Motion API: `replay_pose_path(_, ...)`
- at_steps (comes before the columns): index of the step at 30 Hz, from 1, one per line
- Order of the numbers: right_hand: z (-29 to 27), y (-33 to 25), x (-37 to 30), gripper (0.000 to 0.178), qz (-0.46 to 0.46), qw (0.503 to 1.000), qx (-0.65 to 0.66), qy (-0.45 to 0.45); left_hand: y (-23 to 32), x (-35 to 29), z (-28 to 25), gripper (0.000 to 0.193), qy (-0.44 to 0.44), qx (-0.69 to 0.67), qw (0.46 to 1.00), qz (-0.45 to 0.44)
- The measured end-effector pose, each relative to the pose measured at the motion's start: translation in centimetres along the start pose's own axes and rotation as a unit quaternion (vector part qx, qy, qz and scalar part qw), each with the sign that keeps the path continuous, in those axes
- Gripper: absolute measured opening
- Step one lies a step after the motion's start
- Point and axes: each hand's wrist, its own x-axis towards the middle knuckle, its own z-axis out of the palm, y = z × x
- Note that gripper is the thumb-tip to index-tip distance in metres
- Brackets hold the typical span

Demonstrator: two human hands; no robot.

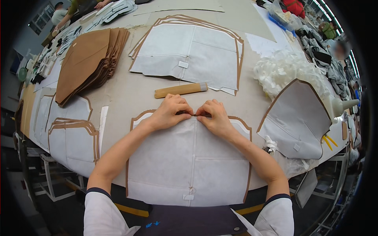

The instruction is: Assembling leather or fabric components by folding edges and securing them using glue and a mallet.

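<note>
A panel of brown material with a white backing (161, 157) lies flat before me, its brown border showing at the sides and far corners. My left hand (172, 112) pinches its far edge just left of the centre seam. Close beside it, my right hand (213, 118) pinches the same edge on the right of the seam. Both hands are closed, with thumbs and fingertips nearly meeting. A small white tag (188, 197) is fixed near the panel's close edge. Just beyond my hands lies a flat wooden bar (179, 90) with a grey band at its right end.
Similar panels (169, 41) lie stacked beyond the bar. Folded brown pieces (84, 59) and smaller panels (78, 141) are at left. At right are a curved grey piece (295, 122), white ribbon-like scraps (289, 70), a bottle with a nozzle (342, 105) and a yellow-handled tool (330, 142). People stand farther off.
</note>
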Motion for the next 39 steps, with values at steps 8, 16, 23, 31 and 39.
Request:
replay_pose_path(8, -0.4, 0.9, -0.2, 0.011, -0.074, 0.997, 0.029, 0.0, -0.5, -0.4, 0.0, 0.017, 0.025, 0.014, 0.997, 0.072)
replay_pose_path(16, -1.0, 2.1, 0.1, 0.037, -0.244, 0.969, -0.022, -0.014, -0.7, -0.4, -0.8, 0.027, 0.042, 0.101, 0.975, 0.195)
replay_pose_path(23, -1.3, 1.7, 0.5, 0.042, -0.339, 0.937, -0.079, -0.004, -0.6, -0.7, -1.4, 0.03, 0.019, 0.166, 0.953, 0.253)
replay_pose_path(31, -1.4, 1.6, 0.4, 0.043, -0.348, 0.933, -0.094, 0.002, -0.2, -0.6, -1.5, 0.027, 0.011, 0.18, 0.954, 0.24)
replay_pose_path(39, -1.4, 1.6, 0.3, 0.041, -0.346, 0.931, -0.114, 0.013, 0.0, -0.6, -1.4, 0.031, -0.001, 0.194, 0.954, 0.229)
